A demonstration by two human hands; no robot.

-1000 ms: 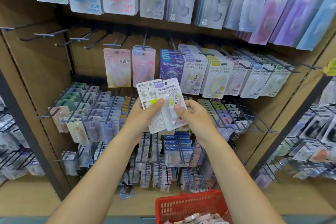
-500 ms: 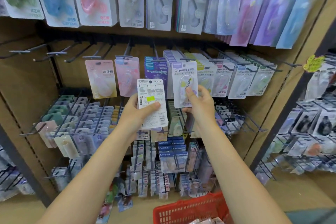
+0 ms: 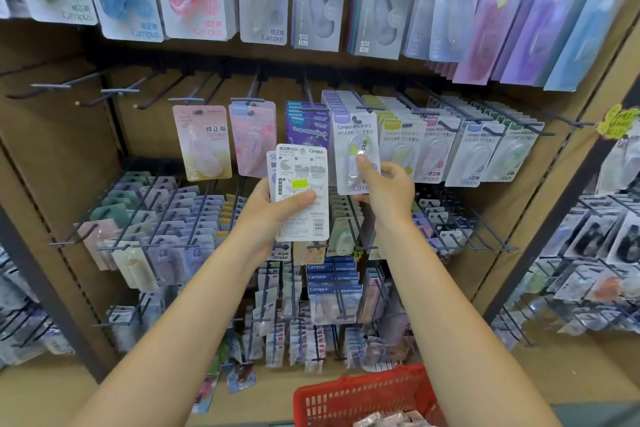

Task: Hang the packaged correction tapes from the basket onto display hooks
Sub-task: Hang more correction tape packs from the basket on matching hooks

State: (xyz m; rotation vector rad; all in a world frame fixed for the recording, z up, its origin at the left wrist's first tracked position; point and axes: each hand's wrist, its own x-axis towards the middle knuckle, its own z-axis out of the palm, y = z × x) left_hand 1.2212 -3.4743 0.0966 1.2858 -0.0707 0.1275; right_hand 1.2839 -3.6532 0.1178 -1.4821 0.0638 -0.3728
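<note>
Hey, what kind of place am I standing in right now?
Most likely a stationery shop aisle: rows of packaged correction tapes hang on display hooks against a brown backboard, and a red shopping basket sits below.

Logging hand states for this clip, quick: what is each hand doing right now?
Left hand: closed on white carded correction tape packs, backs showing.
Right hand: closed on a white carded purple-labelled correction tape pack, raised at a hook.
</note>
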